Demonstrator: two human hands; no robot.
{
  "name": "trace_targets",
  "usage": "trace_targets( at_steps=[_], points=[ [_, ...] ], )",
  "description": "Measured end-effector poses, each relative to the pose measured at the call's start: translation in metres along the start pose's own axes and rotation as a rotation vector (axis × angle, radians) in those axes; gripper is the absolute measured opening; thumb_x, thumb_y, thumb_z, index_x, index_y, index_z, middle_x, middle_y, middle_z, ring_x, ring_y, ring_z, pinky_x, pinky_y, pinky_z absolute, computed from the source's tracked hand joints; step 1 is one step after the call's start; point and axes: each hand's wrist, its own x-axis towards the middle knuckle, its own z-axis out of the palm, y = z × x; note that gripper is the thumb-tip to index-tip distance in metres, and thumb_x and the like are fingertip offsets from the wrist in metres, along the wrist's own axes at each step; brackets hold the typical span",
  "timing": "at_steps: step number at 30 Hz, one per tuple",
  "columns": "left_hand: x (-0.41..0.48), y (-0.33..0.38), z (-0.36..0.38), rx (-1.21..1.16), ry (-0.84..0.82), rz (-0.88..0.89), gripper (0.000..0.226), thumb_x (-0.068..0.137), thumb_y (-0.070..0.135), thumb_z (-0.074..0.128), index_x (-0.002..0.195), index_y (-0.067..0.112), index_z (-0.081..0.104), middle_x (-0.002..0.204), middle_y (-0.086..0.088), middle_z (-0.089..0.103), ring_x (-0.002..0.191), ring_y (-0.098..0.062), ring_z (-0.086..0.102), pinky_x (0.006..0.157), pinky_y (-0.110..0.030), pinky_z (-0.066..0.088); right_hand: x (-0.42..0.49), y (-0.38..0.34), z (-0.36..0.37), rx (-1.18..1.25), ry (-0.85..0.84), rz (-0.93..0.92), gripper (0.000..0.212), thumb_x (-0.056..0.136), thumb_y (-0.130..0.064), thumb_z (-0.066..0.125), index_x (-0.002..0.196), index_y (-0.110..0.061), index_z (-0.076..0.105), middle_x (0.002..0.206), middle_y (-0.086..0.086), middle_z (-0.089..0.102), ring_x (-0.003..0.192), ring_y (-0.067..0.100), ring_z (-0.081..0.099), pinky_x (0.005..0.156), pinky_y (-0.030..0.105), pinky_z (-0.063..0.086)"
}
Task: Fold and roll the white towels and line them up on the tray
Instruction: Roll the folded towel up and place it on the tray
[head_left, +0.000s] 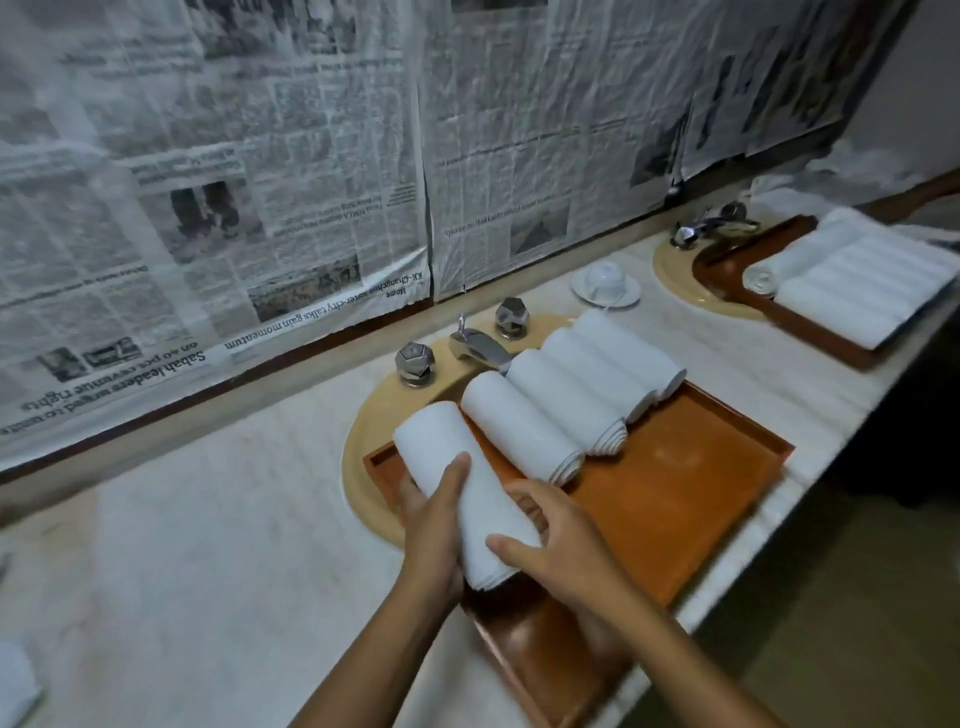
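Observation:
A brown wooden tray (691, 483) lies across a beige sink. Several rolled white towels (561, 405) lie side by side along its far side. One more rolled towel (447, 457) lies at the tray's left end, next to the row. My left hand (434, 525) grips this roll from the left, thumb on top. My right hand (556, 535) holds the roll's near end from the right, thumb across the towel.
Chrome tap (478, 345) and two knobs stand behind the tray. A white cup on a saucer (605, 283) sits further back. A second tray (810, 322) with rolled towels lies at the far right. Newspaper covers the wall. A white cloth corner (15, 686) shows bottom left.

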Motion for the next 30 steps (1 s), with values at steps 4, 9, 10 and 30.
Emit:
trace_targets(
  at_steps=[4, 9, 10, 30],
  points=[
    [0.055, -0.005, 0.045, 0.008, 0.116, -0.074, 0.073, 0.068, 0.052, 0.078, 0.126, 0.022, 0.046, 0.112, -0.006, 0.067, 0.095, -0.029, 0.070, 0.083, -0.052, 0.058, 0.060, 0.028, -0.034, -0.203, 0.225, -0.054, 0.029, 0.076, -0.033, 0.073, 0.101, -0.021, 0.067, 0.097, -0.004, 0.058, 0.093, 0.020, 0.054, 0.085, 0.035, 0.049],
    [0.085, -0.016, 0.065, 0.147, 0.285, -0.020, 0.092, 0.056, 0.065, 0.071, 0.132, 0.019, 0.043, 0.121, -0.003, 0.062, 0.105, -0.026, 0.065, 0.092, -0.049, 0.054, 0.107, 0.049, -0.052, -0.581, 0.224, -0.188, 0.056, 0.079, -0.050, 0.048, 0.123, -0.018, 0.062, 0.132, 0.003, 0.053, 0.120, 0.023, 0.041, 0.094, 0.043, 0.043],
    [0.088, -0.017, 0.065, 0.215, 0.304, -0.011, 0.096, 0.054, 0.069, 0.067, 0.133, 0.018, 0.044, 0.123, -0.003, 0.061, 0.107, -0.026, 0.063, 0.093, -0.049, 0.053, 0.109, 0.053, -0.050, -0.611, 0.170, -0.188, 0.061, 0.080, -0.052, 0.041, 0.128, -0.019, 0.059, 0.138, 0.003, 0.050, 0.124, 0.022, 0.037, 0.096, 0.045, 0.042],
    [0.090, -0.020, 0.082, 0.377, 0.295, -0.036, 0.106, 0.053, 0.080, 0.057, 0.142, 0.025, 0.038, 0.139, -0.002, 0.047, 0.127, -0.028, 0.048, 0.106, -0.049, 0.042, 0.105, 0.073, -0.056, -0.674, 0.209, -0.162, 0.056, 0.080, -0.030, 0.046, 0.134, -0.020, 0.056, 0.141, 0.007, 0.054, 0.132, 0.028, 0.046, 0.098, 0.051, 0.038]
  ],
)
